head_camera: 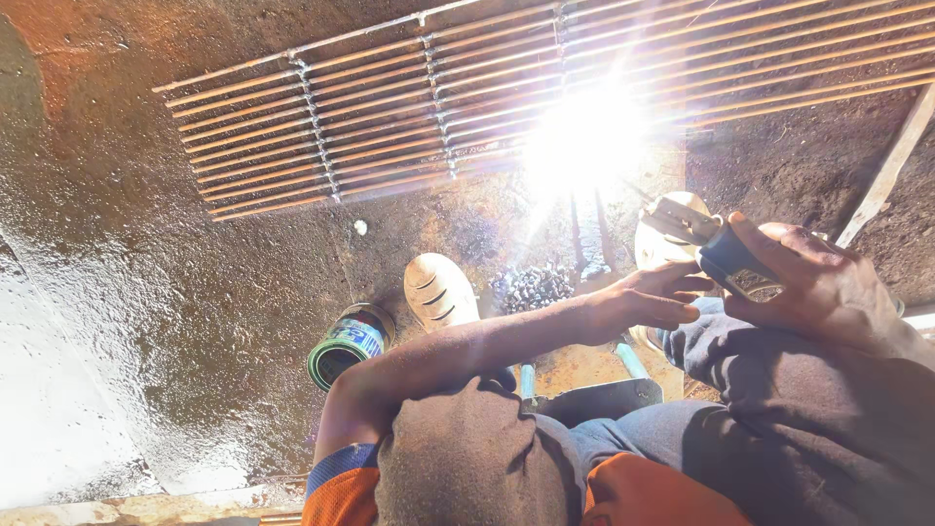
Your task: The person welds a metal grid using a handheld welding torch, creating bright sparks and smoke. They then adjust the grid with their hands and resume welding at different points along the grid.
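Note:
My right hand (823,287) is closed around a dark welding handle (732,255) above my right knee. My left hand (651,297) reaches across from the left with its fingers stretched out, the tips just beside the handle and holding nothing. Ahead, a blinding white welding glare (584,136) sits on the near edge of a long grate of rusty metal rods (390,107) lying on the dirt floor. The glare hides the handle's tip and the spot it touches.
A tin can (349,343) lies on its side by my left shoe (440,290). My right shoe (672,229) is near the glare. A heap of small dark bits (531,287) lies between the shoes. A pale wooden strip (891,166) slants at the right.

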